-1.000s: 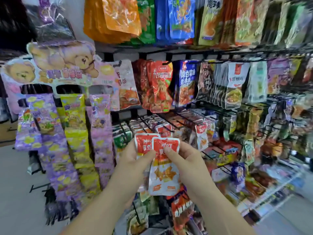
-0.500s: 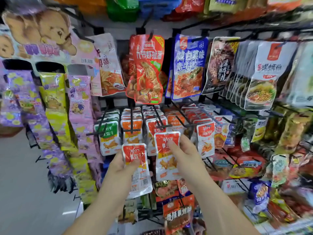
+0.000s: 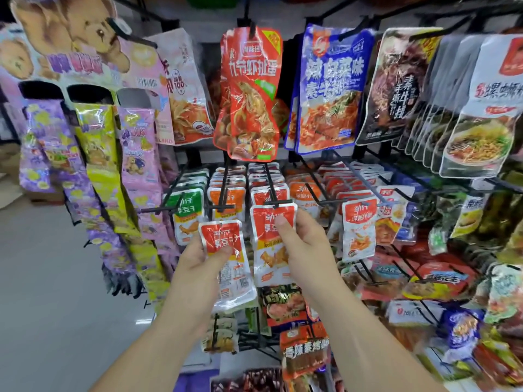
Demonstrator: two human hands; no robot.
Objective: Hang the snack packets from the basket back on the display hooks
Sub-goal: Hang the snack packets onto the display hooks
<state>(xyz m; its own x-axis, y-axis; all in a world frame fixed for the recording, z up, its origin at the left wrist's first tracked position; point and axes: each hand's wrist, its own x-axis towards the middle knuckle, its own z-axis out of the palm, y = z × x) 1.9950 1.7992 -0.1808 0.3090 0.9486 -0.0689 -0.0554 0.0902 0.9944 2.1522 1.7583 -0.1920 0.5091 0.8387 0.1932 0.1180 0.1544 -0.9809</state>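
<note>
Red packet [image 3: 272, 250], pinched upright in my right grip [image 3: 307, 246], meets the hook tip [image 3: 276, 203] directly above; left grip [image 3: 198, 264] holds a second packet [image 3: 226, 250].

**Shop aisle, grey floor and black wire rack**

A smooth grey floor [image 3: 42, 278] fills the lower left and carries a soft sheen under bright, even light. A black wire rack [image 3: 360, 151] spans the middle and right. Its thin hooks [image 3: 222, 190] jut forward in rows, tier above tier. A pale back panel [image 3: 210, 32] shows behind the upper tier. At the left stands a cardboard display [image 3: 70, 38] printed with teddy bears, with three dark slots along its lower edge. Brown cardboard [image 3: 11, 165] lies on the floor at the far left edge, partly hidden by the display.
</note>
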